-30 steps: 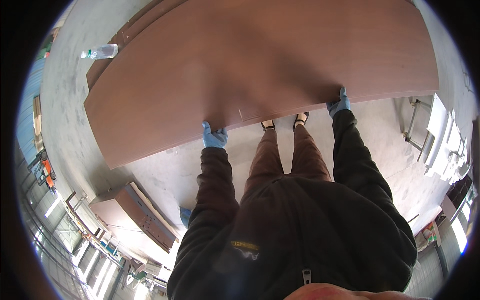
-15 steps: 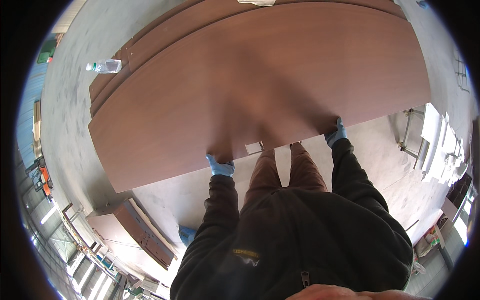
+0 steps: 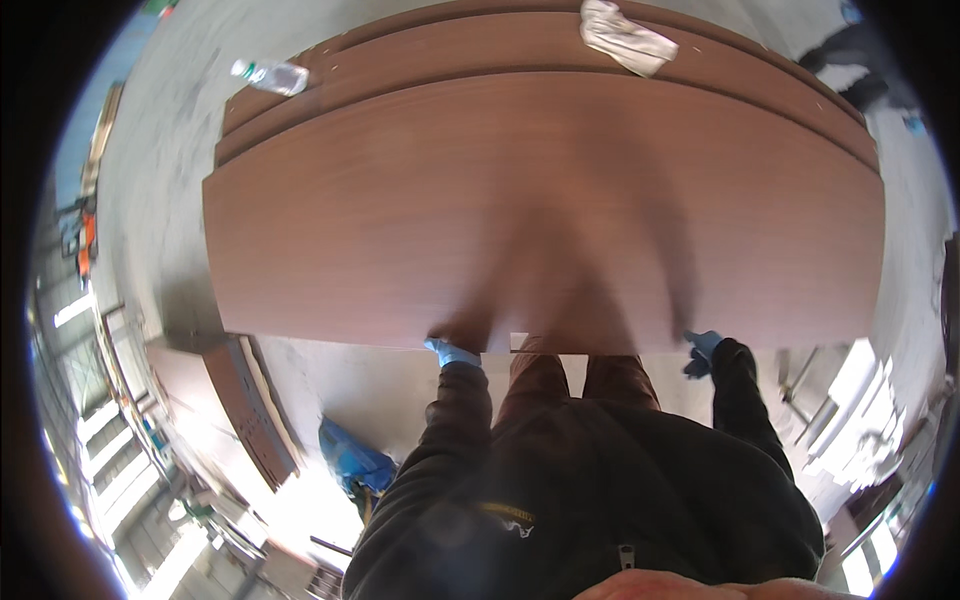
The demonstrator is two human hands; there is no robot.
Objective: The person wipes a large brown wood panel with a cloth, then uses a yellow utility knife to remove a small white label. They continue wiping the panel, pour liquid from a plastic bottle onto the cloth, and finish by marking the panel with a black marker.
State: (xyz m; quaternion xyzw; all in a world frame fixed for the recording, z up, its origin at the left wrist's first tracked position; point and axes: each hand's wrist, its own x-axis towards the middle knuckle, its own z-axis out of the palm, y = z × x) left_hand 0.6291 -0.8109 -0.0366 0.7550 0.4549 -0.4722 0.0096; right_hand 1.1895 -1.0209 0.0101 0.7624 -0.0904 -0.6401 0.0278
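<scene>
A large brown panel (image 3: 400, 210) lies on top of a stack of similar panels (image 3: 440, 40), its near long edge in front of my legs. My left hand (image 3: 453, 352), in a blue glove, holds this near edge left of my legs, thumb on top and fingers hidden beneath. My gloved right hand (image 3: 704, 348) is at the same edge farther right. Its thumb is by the top surface, and the darker fingers show below the edge, spread apart from the thumb. A small light notch (image 3: 518, 342) shows at the panel's edge between my hands.
A clear plastic bottle (image 3: 272, 77) lies at the stack's far left, and a pale cloth (image 3: 628, 40) at its far side. Another person's dark-clothed legs (image 3: 860, 65) are at far right. A brown cabinet-like piece (image 3: 215, 395) and a blue bag (image 3: 352, 455) stand behind left.
The top panel has turned nearly level with the stack below and sits lower in view. My right hand has loosened from its grip on the edge. More of the cloth shows.
</scene>
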